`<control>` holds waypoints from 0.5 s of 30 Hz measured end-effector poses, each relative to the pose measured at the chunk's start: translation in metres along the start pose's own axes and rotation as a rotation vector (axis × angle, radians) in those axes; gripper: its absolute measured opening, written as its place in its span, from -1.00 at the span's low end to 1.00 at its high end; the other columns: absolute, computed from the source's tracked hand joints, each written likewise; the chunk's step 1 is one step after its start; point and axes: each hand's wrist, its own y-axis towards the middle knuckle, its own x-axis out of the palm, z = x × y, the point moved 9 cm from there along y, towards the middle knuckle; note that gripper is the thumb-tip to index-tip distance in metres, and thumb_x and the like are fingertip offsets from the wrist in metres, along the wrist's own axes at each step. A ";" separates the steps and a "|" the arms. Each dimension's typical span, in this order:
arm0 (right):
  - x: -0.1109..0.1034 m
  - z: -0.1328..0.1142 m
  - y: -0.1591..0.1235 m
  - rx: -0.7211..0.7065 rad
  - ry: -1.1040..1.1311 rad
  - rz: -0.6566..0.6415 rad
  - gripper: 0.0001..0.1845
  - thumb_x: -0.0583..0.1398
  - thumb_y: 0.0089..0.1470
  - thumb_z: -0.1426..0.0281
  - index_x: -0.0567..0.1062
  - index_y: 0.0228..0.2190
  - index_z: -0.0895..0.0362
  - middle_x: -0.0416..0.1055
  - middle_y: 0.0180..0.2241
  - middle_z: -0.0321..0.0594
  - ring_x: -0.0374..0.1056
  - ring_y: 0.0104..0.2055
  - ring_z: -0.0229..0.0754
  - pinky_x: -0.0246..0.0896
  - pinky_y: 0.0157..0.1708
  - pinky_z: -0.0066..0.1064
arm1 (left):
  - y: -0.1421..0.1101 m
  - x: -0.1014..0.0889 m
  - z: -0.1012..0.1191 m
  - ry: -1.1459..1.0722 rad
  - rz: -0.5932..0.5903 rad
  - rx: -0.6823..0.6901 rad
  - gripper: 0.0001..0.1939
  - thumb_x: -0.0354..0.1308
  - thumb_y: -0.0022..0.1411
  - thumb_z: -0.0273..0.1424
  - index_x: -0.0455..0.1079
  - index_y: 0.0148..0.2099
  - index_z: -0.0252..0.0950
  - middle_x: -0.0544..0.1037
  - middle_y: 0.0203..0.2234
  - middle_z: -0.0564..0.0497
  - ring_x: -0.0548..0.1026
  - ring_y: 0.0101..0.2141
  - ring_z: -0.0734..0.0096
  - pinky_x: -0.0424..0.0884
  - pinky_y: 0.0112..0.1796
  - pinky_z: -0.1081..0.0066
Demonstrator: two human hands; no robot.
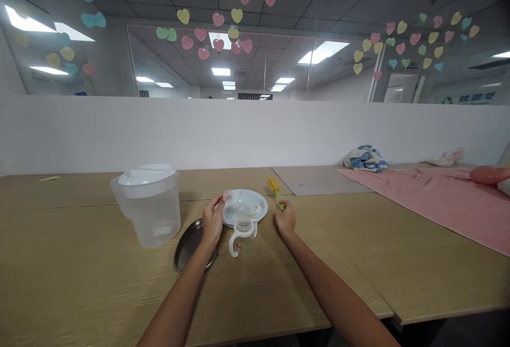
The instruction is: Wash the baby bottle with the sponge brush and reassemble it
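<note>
Bare forearms [330, 288] stretch in over the desk's [99, 294] front edge, upper ends cut off; the left one hides part of a metal tray [187, 248]. That left hand [213, 218], fingers nearly pinched, has a small clear piece [227, 195], too tiny to make out, by the plate's [258, 203] left rim. Right hand [286, 219] curls round a brush [273, 185], covering its handle end, yellow head toward the far edge. Between them, on the front-edge side, stands a clear bottle [244, 234], its markings blurred.

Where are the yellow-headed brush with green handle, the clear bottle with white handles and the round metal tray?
Yellow-headed brush [273, 185]: head view, on its yellow head.
Clear bottle with white handles [246, 243]: head view, transparent body.
Round metal tray [190, 243]: head view, inner surface.
</note>
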 end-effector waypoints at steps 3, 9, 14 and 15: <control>-0.025 -0.001 0.001 0.023 0.159 0.202 -0.53 -0.03 -0.11 0.56 0.29 -0.09 0.19 0.36 -0.18 -0.09 0.29 -0.20 -0.12 0.06 -0.37 -0.43 | -0.002 -0.006 0.008 0.092 0.046 0.066 -0.63 0.05 0.10 -0.20 0.45 -0.19 -0.38 0.56 -0.27 -0.09 0.47 -0.20 0.29 0.31 -0.14 0.38; -0.062 -0.049 -0.024 -0.418 0.423 0.430 -0.67 0.00 0.08 0.33 0.35 -0.13 0.16 0.39 -0.29 -0.15 0.31 -0.28 -0.14 0.13 -0.32 -0.37 | -0.009 -0.016 0.026 0.338 0.164 0.248 -0.68 -0.02 0.18 -0.22 0.46 -0.27 -0.31 0.55 -0.34 -0.04 0.46 -0.27 0.33 0.31 -0.19 0.40; -0.058 -0.093 -0.073 -0.993 0.325 0.362 -0.77 0.05 0.08 0.43 0.45 -0.23 0.14 0.43 -0.36 -0.15 0.34 -0.36 -0.23 0.18 -0.38 -0.44 | -0.016 -0.008 0.041 0.514 0.151 0.451 -0.72 -0.04 0.21 -0.26 0.44 -0.24 -0.29 0.53 -0.39 -0.03 0.43 -0.30 0.33 0.26 -0.08 0.26; -0.054 -0.097 -0.081 -1.071 0.279 0.344 -0.78 0.06 0.07 0.45 0.46 -0.25 0.14 0.44 -0.38 -0.16 0.34 -0.38 -0.24 0.18 -0.39 -0.45 | -0.019 -0.005 0.045 0.544 0.144 0.495 -0.72 -0.05 0.23 -0.28 0.43 -0.26 -0.29 0.53 -0.40 -0.02 0.43 -0.31 0.34 0.24 -0.05 0.23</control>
